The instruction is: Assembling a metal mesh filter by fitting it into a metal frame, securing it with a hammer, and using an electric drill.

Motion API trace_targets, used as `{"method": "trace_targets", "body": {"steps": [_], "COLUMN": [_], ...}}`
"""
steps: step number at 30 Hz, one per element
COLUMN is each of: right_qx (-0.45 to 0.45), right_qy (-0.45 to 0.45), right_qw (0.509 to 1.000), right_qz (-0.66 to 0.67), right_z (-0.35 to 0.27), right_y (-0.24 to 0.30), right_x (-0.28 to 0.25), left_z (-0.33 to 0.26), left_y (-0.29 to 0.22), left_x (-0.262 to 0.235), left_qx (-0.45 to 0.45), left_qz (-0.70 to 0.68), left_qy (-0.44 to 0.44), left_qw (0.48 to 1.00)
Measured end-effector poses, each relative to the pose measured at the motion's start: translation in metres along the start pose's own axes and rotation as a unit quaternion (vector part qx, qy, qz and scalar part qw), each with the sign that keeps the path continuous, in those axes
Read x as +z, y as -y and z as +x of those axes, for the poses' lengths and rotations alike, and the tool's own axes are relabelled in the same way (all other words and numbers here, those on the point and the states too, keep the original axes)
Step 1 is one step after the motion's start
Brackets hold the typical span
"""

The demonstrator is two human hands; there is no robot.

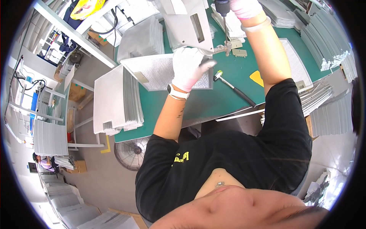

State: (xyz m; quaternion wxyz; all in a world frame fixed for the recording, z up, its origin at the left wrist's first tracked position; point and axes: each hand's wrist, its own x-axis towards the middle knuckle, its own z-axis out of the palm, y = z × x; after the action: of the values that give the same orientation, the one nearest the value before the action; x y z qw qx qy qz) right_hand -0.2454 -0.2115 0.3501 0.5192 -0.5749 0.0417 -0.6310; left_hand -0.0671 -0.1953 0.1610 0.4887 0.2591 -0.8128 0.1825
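My left hand [187,68], in a white glove, is closed over the upper edge of a silver mesh panel [158,70] with a grey frame. Its thumb points right, under a metal arm [219,49] of a white machine [188,26]. At the top edge, my gloved right hand [246,8] is beside a power screwdriver [222,7] with a long thin bit; its fingers are cut off by the picture's edge. A mallet [236,91] with a green-tipped head and black handle lies on the green table [198,105], right of my left hand. Small beige plates [239,52] lie near the bit.
Stacked panels stand at the left [110,99] and far right [328,38] of the table. Another mesh panel [293,61] lies under my right arm, near a yellow piece [257,78]. A floor fan [131,152] stands below the table. A person [47,163] is far left.
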Motion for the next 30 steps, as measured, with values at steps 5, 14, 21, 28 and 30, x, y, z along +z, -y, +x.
{"method": "trace_targets", "body": {"steps": [5, 14, 21, 28, 30], "right_qx": [0.015, -0.034, -0.007, -0.013, -0.007], "right_qy": [0.078, 0.002, 0.012, 0.002, 0.013], "right_qw": [0.983, 0.999, 1.000, 1.000, 1.000], "right_qz": [0.165, -0.029, 0.021, -0.001, 0.007], "right_z": [0.004, -0.003, 0.000, -0.001, -0.001], "right_y": [-0.005, 0.003, 0.000, 0.000, -0.003], "right_x": [-0.002, 0.004, -0.002, -0.005, -0.003], "left_z": [-0.001, -0.008, -0.014, -0.008, -0.011], "left_y": [-0.002, 0.011, 0.009, 0.010, 0.012], "left_x": [0.004, 0.009, 0.011, 0.014, 0.012], "left_qx": [-0.026, -0.021, -0.052, -0.039, -0.052], "left_qz": [0.007, -0.017, 0.033, -0.028, -0.012], "left_qy": [-0.036, -0.003, -0.041, -0.030, -0.046], "left_qw": [0.999, 1.000, 0.997, 0.998, 0.998]}}
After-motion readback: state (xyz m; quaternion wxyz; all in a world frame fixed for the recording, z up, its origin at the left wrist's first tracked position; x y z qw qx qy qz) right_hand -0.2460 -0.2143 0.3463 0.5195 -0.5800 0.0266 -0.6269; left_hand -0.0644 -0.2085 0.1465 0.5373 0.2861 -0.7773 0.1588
